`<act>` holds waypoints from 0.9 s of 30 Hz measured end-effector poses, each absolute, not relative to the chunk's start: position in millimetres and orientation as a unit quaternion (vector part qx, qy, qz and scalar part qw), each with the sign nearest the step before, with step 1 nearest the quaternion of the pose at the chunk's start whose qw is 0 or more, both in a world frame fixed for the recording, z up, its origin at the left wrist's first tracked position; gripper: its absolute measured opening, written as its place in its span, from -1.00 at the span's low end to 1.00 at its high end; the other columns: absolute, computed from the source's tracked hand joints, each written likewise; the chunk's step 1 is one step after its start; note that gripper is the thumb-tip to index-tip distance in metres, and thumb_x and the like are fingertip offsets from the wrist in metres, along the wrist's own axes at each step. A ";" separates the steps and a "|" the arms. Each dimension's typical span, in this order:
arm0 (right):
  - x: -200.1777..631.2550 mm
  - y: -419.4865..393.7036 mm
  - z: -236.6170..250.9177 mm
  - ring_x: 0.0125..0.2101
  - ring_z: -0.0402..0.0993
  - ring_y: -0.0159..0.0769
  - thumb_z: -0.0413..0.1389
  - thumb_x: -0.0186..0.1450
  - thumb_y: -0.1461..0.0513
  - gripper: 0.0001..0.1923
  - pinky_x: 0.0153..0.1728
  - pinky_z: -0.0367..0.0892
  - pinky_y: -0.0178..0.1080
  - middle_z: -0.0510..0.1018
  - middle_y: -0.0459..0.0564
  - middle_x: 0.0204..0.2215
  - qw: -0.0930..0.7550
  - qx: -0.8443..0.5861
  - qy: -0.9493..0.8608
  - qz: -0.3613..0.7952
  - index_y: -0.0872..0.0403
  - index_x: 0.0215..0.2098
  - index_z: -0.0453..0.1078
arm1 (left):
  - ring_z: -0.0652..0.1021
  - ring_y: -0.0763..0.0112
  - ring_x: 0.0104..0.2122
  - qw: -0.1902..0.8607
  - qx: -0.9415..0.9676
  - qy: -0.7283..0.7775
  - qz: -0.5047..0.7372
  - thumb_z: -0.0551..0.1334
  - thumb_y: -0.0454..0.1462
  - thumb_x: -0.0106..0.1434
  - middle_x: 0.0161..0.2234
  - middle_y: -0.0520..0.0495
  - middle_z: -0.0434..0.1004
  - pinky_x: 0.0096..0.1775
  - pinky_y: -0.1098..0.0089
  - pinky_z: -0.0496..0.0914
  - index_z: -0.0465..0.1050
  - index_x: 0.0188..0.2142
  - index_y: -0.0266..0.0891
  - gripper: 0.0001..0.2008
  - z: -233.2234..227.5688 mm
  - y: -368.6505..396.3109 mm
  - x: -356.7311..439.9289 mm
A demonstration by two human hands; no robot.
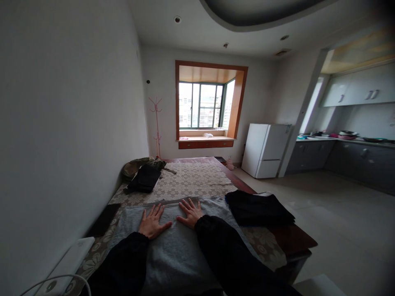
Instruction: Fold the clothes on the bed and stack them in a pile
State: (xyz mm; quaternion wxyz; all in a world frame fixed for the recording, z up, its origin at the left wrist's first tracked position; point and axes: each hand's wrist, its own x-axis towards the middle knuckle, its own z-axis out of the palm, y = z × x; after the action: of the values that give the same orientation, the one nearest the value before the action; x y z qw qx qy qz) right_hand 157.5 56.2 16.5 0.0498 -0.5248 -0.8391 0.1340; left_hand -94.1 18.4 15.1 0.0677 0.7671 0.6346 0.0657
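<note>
On the counter (286,240), the left hand (152,224) and right hand (191,212) are pressing flat on a grey garment (179,250), fingers spread open, gripping nothing

Daylight is coming through a wood-framed bay window (205,105) — white fridge (266,150) standing beside grey kitchen cabinets (345,158).

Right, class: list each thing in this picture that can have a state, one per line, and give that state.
left hand: open, flat on the grey garment
right hand: open, flat on the grey garment
grey garment: spread out on the table
black clothes: folded, stacked at the table's right edge
dark garment: folded, by the wall
fridge: doors shut
upper cabinets: shut
</note>
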 end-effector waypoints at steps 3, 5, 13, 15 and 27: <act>174.5 61.6 13.6 0.49 -0.48 0.01 -0.28 0.38 -0.31 -0.13 0.33 -0.59 0.41 -0.23 -0.17 0.52 0.038 -0.559 -0.819 0.127 -0.19 0.53 -0.23 | -0.08 -0.08 0.48 0.053 0.742 0.666 0.064 -0.10 0.36 0.26 0.50 -0.13 -0.09 0.37 -0.27 -0.22 0.00 0.48 -0.11 -0.03 13.2 15.4 -109.0; 188.5 65.4 10.7 0.49 -0.47 0.02 -0.28 0.38 -0.32 -0.12 0.33 -0.57 0.40 -0.25 -0.17 0.52 0.031 -0.589 -0.799 0.118 -0.19 0.53 -0.24 | -0.07 -0.10 0.47 0.042 0.725 0.685 0.065 -0.11 0.36 0.26 0.50 -0.13 -0.09 0.36 -0.28 -0.22 0.01 0.48 -0.13 -0.03 11.5 12.7 -122.0; 235.2 69.4 13.6 0.48 -0.35 0.11 -0.24 0.42 -0.25 -0.17 0.35 -0.43 0.35 -0.14 -0.05 0.52 0.038 -0.673 -0.732 0.094 -0.13 0.53 -0.17 | 0.00 0.01 0.47 0.015 0.714 0.697 0.058 -0.06 0.27 0.32 0.48 -0.15 -0.01 0.41 -0.06 -0.17 0.09 0.46 -0.19 -0.10 19.5 3.6 -155.7; 234.3 63.5 20.7 0.48 -0.38 0.11 -0.22 0.45 -0.20 -0.21 0.35 -0.47 0.36 -0.16 -0.04 0.52 0.049 -0.668 -0.738 0.084 -0.12 0.53 -0.19 | -0.03 -0.02 0.47 0.017 0.711 0.701 0.052 -0.07 0.21 0.36 0.49 -0.16 -0.05 0.41 -0.10 -0.17 0.10 0.45 -0.21 -0.16 25.4 -3.4 -147.6; 180.0 -43.4 -0.7 0.47 -0.41 0.29 -0.12 0.36 -0.31 -0.16 0.29 -0.55 0.52 -0.16 -0.16 0.51 0.061 -0.479 -0.861 0.161 -0.28 0.50 -0.12 | -0.07 -0.06 0.47 0.079 0.821 0.564 0.041 -0.10 0.28 0.36 0.50 0.02 -0.16 0.37 -0.29 -0.14 -0.11 0.46 0.13 -0.22 27.9 -94.7 -83.9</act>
State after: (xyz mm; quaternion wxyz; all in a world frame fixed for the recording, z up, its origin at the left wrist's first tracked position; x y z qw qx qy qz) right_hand 180.0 -43.4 -0.7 0.0605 -0.4794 -0.8605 0.1612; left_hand -83.9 -94.7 27.9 0.0795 0.8208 0.5641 0.0407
